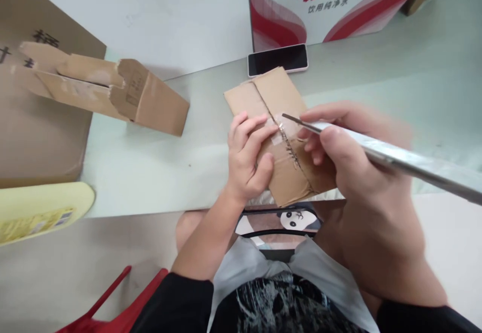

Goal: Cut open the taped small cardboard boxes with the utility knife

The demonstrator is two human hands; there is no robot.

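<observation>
Well, right hand [367, 185] gripping knife [380, 153], box [284, 175] beneath.

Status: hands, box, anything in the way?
Left hand resting on cardboard box. Right hand gripping slim metal tool, tip near clear tape, contact unclear. Smartphone behind box, clear of both hands.

Bright, soft, whitish light fills the scene, washing the floor [450, 237] toward 4 o'clock nearly white and leaving faint shadow beneath the cardboard holder [161, 102] at 10 o'clock. Pale glare runs along the long tool [395, 155] at 3 o'clock, and the clear tape [276, 138] near centre glints. Motion blur softens the right hand [361, 182]; wide-angle distortion stretches the edges.
</observation>
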